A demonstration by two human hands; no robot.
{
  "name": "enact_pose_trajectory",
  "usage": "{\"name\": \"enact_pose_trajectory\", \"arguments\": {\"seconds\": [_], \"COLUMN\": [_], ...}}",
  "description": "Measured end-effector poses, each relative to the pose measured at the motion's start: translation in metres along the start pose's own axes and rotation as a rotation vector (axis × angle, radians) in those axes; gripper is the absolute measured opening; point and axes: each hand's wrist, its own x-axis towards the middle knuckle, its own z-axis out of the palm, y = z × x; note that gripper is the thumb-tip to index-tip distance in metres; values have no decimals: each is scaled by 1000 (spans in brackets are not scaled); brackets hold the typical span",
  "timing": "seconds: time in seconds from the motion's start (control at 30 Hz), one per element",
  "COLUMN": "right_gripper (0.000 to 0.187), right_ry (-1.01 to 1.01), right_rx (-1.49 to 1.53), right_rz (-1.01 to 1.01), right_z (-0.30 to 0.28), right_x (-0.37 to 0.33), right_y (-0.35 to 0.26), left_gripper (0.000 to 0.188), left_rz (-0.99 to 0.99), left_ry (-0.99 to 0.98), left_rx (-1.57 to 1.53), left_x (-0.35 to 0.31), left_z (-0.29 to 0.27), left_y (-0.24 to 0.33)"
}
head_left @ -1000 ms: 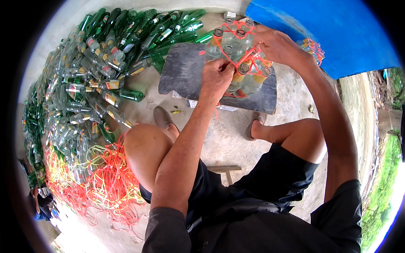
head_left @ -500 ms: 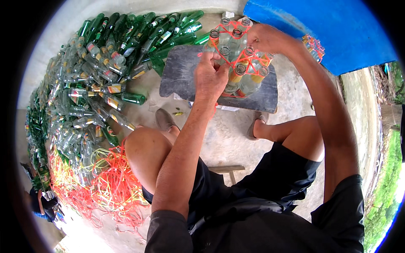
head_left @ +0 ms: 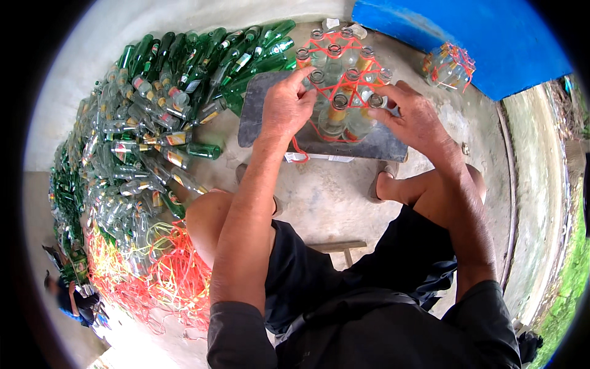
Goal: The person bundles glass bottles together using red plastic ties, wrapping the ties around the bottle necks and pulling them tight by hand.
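Note:
A bundle of clear glass bottles (head_left: 332, 66), standing upright, is laced together round the necks with red plastic strap (head_left: 352, 94). It rests on a dark board (head_left: 258, 101) in front of me. At the bundle's left side my left hand (head_left: 286, 103) is closed, its index finger and thumb against the bottles; what is between its fingers is hidden. My right hand (head_left: 415, 118) is at the right front, thumb and fingers round the neck of a corner bottle (head_left: 373, 103). A loose red strap end (head_left: 299, 150) hangs over the board's near edge, below my left hand.
Many green and clear bottles (head_left: 161, 98) lie piled at the left. Nearer me is a heap of red and yellow straps (head_left: 178, 270). Another strapped bundle (head_left: 447, 66) stands by a blue panel (head_left: 448, 31). At the far left, a person (head_left: 77, 301) is partly seen.
My right hand has come down from the bundle's far right corner to its near right corner. My left hand has shifted slightly left along the bundle's side.

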Motion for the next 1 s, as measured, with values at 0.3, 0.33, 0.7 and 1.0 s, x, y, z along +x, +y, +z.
{"name": "enact_pose_trajectory", "arguments": {"seconds": [0.3, 0.33, 0.7, 1.0], "right_gripper": [27, 26, 40, 37], "right_ry": [17, 23, 14, 144], "right_rx": [-174, -188, -221, -300], "right_rz": [7, -11, -27, -93], "right_z": [29, 29, 4, -4], "right_x": [5, 5, 17, 24], "right_y": [13, 13, 39, 44], "left_gripper": [41, 41, 36, 31], "left_rz": [51, 58, 3, -61], "left_ry": [-76, -73, -28, 55], "left_rx": [5, 10, 28, -8], "left_x": [14, 14, -14, -33], "left_z": [-4, -4, 3, 20], "left_y": [-9, -10, 27, 39]}}
